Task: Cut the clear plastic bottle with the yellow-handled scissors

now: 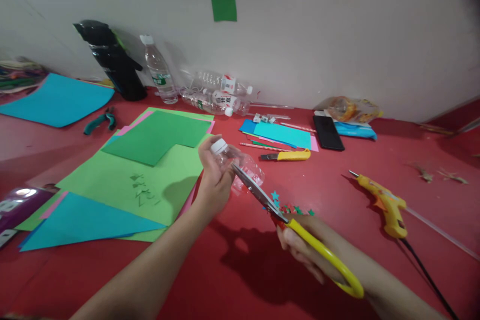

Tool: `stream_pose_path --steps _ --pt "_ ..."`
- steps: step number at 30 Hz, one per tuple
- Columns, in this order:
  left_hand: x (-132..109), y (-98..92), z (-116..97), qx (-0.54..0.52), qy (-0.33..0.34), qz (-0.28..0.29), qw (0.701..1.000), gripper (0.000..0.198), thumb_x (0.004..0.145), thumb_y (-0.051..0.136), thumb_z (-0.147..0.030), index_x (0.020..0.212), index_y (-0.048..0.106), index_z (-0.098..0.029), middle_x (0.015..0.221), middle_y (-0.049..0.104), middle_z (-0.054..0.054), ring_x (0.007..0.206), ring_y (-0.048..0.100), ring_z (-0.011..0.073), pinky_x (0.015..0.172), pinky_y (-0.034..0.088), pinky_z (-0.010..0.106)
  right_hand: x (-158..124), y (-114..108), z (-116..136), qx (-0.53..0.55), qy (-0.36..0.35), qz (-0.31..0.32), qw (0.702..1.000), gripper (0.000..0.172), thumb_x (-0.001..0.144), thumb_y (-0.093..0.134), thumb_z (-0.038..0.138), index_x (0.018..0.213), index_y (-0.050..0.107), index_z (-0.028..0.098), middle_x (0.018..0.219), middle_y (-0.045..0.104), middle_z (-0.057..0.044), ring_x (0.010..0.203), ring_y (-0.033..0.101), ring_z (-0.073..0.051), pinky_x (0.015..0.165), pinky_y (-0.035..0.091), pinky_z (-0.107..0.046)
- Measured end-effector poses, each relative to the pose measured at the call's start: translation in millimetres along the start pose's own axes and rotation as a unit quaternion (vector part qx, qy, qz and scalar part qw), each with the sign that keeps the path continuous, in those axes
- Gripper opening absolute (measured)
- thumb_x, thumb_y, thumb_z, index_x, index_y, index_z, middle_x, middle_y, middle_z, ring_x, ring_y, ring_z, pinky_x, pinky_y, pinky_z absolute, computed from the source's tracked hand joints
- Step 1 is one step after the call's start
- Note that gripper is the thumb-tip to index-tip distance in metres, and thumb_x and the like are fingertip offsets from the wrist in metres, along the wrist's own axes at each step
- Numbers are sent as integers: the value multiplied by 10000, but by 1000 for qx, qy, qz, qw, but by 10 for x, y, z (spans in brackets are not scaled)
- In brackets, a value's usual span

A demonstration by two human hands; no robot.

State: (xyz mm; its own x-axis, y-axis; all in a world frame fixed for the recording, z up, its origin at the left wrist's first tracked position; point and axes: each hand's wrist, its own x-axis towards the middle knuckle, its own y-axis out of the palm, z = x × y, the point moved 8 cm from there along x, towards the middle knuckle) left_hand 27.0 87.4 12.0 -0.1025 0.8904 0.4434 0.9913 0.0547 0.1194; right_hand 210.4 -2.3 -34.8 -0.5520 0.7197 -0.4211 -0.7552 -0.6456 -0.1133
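Clock centred on the clear plastic bottle [252, 167]; 12 toward the wall.

Bottle: mid-view above the red counter [240, 270], white cap [219, 146] at its 10–11. Left hand [215, 175] at 8–9, fingers curled narrowly round the neck end, thumb pressed along the near side. Right hand [300, 250] at 4, closed round the yellow-handled scissors [300, 232]; blades close together, pointing to 10, tips overlapping the bottle just by the left thumb. Cannot tell whether they pierce the plastic.

Nearby, at 4: small star cutouts [275, 196], partly behind the right hand. Utility knife [294, 155] at 3, yellow grip. Narrow paper strips [283, 134] at 2, black phone [328, 132] beyond.

Farther: yellow glue gun [386, 205] between 3 and 4, glue stick in its rear. Dark green sheet [157, 132] at 10, over light green. Pliers [98, 122] beyond it. Standing water bottle [160, 71] at 11, others lying beside it.
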Motion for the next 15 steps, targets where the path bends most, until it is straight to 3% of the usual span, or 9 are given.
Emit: stream_pose_path --steps 7,10,15 --pt "15 -15 -2 -30 -7 -18 999 524 807 691 -180 1193 352 -286 1045 606 20 920 631 169 856 484 376 33 -13 -53 0 24 -17 1000 613 776 471 840 707 392 236 436 331 127 284 289 -33 271 216 -159" --pt "22 -18 -22 -28 1 -20 999 492 820 665 -169 1187 357 -282 1051 605 27 921 637 169 855 496 376 43 -13 -6 -3 -1 -17 1000 609 785 472 832 684 376 239 437 326 124 281 294 -29 261 197 -168" --pt "8 -11 -15 -2 30 -1 1000 480 858 606 -151 1228 331 -284 1065 608 35 953 643 168 890 497 384 12 27 -21 31 27 -5 999 588 800 481 812 719 383 238 479 308 129 320 264 -31 281 227 -146"
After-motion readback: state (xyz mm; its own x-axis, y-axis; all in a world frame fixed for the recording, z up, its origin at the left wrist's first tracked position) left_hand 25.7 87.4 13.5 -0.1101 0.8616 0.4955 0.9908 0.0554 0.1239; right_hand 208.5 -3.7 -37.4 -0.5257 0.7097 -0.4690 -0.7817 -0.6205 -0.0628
